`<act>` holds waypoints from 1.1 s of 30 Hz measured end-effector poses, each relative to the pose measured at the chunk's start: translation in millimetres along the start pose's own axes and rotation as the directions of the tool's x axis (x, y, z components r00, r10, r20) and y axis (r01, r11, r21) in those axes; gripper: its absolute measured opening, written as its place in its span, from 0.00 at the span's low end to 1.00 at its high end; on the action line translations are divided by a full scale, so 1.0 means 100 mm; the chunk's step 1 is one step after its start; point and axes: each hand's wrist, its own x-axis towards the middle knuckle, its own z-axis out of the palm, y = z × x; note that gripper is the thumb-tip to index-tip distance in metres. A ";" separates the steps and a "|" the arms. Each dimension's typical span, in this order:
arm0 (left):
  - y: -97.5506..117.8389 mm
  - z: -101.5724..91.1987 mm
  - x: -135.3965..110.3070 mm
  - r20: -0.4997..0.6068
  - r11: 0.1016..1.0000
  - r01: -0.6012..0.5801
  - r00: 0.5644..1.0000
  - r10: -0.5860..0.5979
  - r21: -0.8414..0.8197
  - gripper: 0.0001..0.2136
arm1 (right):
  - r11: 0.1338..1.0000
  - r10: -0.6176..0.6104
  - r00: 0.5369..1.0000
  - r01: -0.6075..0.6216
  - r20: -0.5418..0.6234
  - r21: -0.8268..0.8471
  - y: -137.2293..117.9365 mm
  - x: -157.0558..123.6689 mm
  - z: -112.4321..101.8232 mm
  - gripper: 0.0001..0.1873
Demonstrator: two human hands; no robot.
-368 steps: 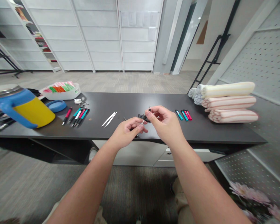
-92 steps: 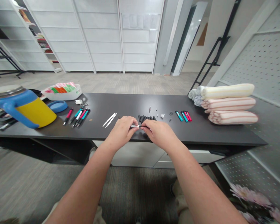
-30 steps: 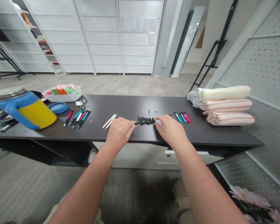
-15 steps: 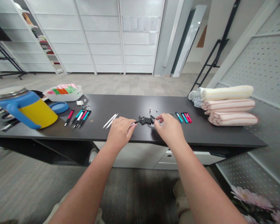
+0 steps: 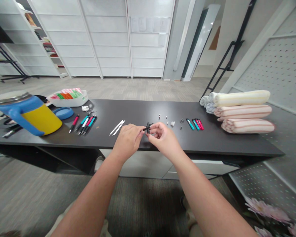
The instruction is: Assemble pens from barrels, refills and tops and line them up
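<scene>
Now | left hand [image 5: 127, 137] fingers pinch refill [image 5: 144, 128] | right hand [image 5: 163, 139] fingers pinch black tube [image 5: 148, 129] | wall papers [image 5: 148, 24] unreadable

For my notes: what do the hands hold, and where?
Left hand: a thin black-tipped rod, pinched by its near end. Right hand: a short black tube, pinched at its lower part.

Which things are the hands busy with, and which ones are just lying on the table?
In use: left hand pinching a thin refill; right hand holding a black tube; probably the white refills, small parts and pens too.
Lying about: yellow jug, blue lid, rolled towels, tray of coloured bits.
</scene>
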 end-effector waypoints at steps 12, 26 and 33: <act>0.01 0.01 0.01 0.020 0.998 0.054 0.998 -0.055 0.040 0.12 | 0.960 0.077 0.993 -0.049 -0.093 0.277 0.00 0.05 -0.09 0.29; 0.01 0.02 0.05 0.075 0.991 0.089 0.992 -0.097 0.099 0.16 | 0.993 -0.120 0.981 0.121 -0.152 -0.003 -0.07 0.02 -0.21 0.13; -0.01 0.03 0.04 0.092 0.993 0.071 0.993 -0.079 0.092 0.15 | 0.993 -0.121 0.974 0.116 -0.194 -0.034 -0.07 0.02 -0.19 0.14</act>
